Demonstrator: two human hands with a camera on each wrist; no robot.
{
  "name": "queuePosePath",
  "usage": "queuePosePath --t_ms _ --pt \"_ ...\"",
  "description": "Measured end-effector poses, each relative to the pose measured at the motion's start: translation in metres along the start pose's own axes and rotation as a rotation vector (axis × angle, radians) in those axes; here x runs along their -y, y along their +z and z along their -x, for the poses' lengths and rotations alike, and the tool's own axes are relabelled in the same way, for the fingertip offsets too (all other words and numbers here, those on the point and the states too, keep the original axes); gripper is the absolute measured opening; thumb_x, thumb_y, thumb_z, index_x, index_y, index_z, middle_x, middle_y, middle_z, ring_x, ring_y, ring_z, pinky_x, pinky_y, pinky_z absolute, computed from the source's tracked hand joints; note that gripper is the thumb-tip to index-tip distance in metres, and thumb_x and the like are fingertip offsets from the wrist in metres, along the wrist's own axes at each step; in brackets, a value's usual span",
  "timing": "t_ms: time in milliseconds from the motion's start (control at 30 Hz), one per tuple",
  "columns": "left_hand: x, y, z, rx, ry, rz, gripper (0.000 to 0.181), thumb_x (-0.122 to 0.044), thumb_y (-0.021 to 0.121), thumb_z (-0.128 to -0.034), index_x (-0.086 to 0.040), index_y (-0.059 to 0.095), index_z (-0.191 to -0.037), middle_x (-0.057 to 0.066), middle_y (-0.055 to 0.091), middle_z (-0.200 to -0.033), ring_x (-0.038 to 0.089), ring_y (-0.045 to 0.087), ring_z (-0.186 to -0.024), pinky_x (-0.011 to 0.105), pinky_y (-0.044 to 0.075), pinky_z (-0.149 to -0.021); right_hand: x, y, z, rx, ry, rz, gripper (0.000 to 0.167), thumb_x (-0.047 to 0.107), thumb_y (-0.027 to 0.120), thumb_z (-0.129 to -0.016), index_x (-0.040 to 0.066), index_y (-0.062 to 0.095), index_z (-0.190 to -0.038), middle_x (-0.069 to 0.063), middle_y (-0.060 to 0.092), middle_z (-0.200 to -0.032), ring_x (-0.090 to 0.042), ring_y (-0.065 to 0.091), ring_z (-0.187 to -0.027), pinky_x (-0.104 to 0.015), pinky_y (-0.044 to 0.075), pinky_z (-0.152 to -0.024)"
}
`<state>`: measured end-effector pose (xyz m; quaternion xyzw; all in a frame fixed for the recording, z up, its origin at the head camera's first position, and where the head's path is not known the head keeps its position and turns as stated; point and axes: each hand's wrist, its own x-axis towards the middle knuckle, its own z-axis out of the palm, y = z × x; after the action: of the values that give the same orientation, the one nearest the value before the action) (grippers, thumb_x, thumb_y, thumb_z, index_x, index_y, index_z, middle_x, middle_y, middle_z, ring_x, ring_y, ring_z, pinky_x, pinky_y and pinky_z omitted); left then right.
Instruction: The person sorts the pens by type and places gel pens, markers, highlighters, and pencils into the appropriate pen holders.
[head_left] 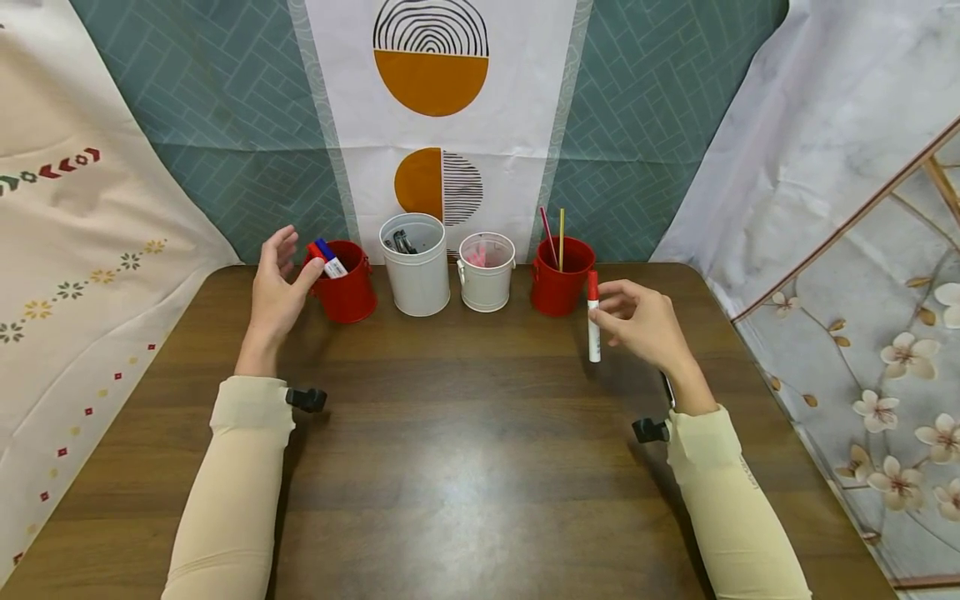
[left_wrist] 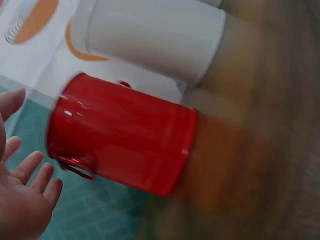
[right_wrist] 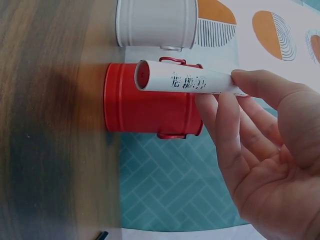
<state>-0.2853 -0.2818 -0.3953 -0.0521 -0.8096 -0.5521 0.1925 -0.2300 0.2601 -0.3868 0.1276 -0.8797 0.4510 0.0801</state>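
The person's right hand [head_left: 641, 325] had a narrow grip, thumb and fingertips pinching a white marker [head_left: 594, 333] near its upper part. The marker stood upright in that pinch, its red cap [head_left: 592, 286] uppermost and its white barrel hanging below the fingers, clear of the wooden table [head_left: 465, 433]. From the right wrist I could make out dark print along the barrel and a red disc at the lower end.

Just beyond the pinch and to its left stood a red bucket [head_left: 558, 279] with two thin sticks leaning in it, one dark pink [head_left: 549, 233] and one yellow [head_left: 561, 237]. Farther left of the grip came a small white bucket [head_left: 486, 287] with something pink [head_left: 477, 255] inside, then a taller white bucket [head_left: 418, 279] holding dark items [head_left: 402, 242] too small to name. Behind the right wrist, something dark [head_left: 667, 388] lay mostly hidden.

Well apart, to the left of that pinch, the left hand [head_left: 279, 279] was wide, its fingers loosely spread around nothing. Just to its right was a second bucket, also red [head_left: 347, 292], with a blue-capped marker [head_left: 330, 257] and another red cap [head_left: 316, 251] leaning at its rim. I could not tell whether the thumb touched either.
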Motion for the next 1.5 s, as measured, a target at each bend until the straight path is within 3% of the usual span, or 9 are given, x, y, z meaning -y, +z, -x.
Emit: queuePosePath --t_ms 233,333,533,767,833,1033,1133,1300,1500 --pt "0.003 0.004 0.006 0.135 -0.107 0.150 0.080 -0.024 0.062 -0.1068 -0.009 0.015 -0.169 0.019 0.020 -0.175 0.036 0.017 -0.162 0.052 0.014 -0.133 0.002 0.001 0.000 -0.016 -0.015 0.009 0.036 0.012 0.083 -0.094 0.006 0.071 -0.127 -0.014 0.080 -0.103 -0.009 0.073 -0.074 -0.031 0.063 -0.057" --pt "0.017 0.005 0.004 0.171 -0.130 0.152 0.078 -0.030 0.056 -0.1101 -0.012 0.010 -0.170 0.015 0.014 -0.177 0.033 0.011 -0.164 0.053 0.012 -0.133 0.002 0.001 0.000 -0.014 -0.019 0.009 0.035 0.012 0.083 -0.094 0.006 0.071 -0.127 -0.014 0.079 -0.103 -0.011 0.074 -0.074 -0.031 0.063 -0.057" --pt "0.047 0.001 -0.002 0.201 -0.135 0.141 0.077 -0.037 0.048 -0.1126 -0.017 0.004 -0.172 0.011 0.007 -0.178 0.032 0.008 -0.164 0.050 0.010 -0.134 0.002 0.004 -0.001 -0.008 -0.020 -0.003 0.036 0.013 0.083 -0.094 0.007 0.071 -0.127 -0.013 0.079 -0.103 -0.032 0.076 -0.080 -0.032 0.063 -0.057" --pt "0.031 -0.004 0.004 0.288 -0.176 0.124 0.082 -0.033 0.054 -0.1110 -0.015 0.003 -0.172 0.015 0.009 -0.178 0.038 0.010 -0.163 0.056 0.015 -0.132 0.007 0.009 0.000 -0.015 0.000 -0.049 0.038 0.009 0.080 -0.095 0.003 0.069 -0.131 -0.019 0.078 -0.108 -0.010 0.073 -0.075 -0.040 0.065 -0.059" --pt "0.025 -0.005 0.005 0.303 -0.178 0.115 0.080 -0.032 0.055 -0.1109 -0.015 0.006 -0.172 0.016 0.013 -0.178 0.039 0.013 -0.163 0.056 0.018 -0.131 0.010 0.012 -0.003 -0.019 0.001 -0.062 0.038 0.009 0.080 -0.096 0.004 0.069 -0.132 -0.019 0.078 -0.109 -0.012 0.073 -0.076 -0.042 0.065 -0.059" --pt "0.024 -0.006 0.004 0.329 -0.184 0.122 0.080 -0.027 0.057 -0.1104 -0.014 0.007 -0.172 0.015 0.013 -0.178 0.038 0.013 -0.163 0.058 0.018 -0.130 0.031 0.028 -0.021 -0.036 -0.033 -0.105 0.038 0.009 0.081 -0.094 0.005 0.070 -0.130 -0.018 0.077 -0.109 -0.017 0.074 -0.077 -0.033 0.063 -0.057" --pt "0.037 -0.007 0.002 0.333 -0.179 0.128 0.079 -0.025 0.056 -0.1108 -0.018 0.007 -0.173 0.012 0.012 -0.179 0.037 0.012 -0.164 0.058 0.017 -0.130 0.047 0.041 -0.035 -0.028 -0.092 -0.139 0.038 0.011 0.082 -0.094 0.005 0.070 -0.129 -0.017 0.077 -0.107 -0.014 0.073 -0.074 -0.030 0.063 -0.056" --pt "0.060 -0.011 0.000 0.335 -0.170 0.127 0.076 -0.025 0.053 -0.1122 -0.026 0.007 -0.173 0.005 0.011 -0.179 0.033 0.011 -0.165 0.055 0.017 -0.131 0.082 0.071 -0.063 -0.014 -0.144 -0.209 0.037 0.011 0.082 -0.094 0.006 0.071 -0.129 -0.015 0.078 -0.107 -0.028 0.076 -0.079 -0.033 0.063 -0.056" --pt "0.066 -0.011 -0.002 0.352 -0.161 0.158 0.073 -0.023 0.049 -0.1137 -0.026 0.007 -0.173 0.006 0.007 -0.180 0.034 0.006 -0.165 0.057 0.013 -0.131 0.120 0.105 -0.093 0.002 -0.178 -0.292 0.039 0.013 0.080 -0.096 0.007 0.070 -0.133 -0.013 0.077 -0.108 -0.030 0.077 -0.088 -0.039 0.065 -0.060"
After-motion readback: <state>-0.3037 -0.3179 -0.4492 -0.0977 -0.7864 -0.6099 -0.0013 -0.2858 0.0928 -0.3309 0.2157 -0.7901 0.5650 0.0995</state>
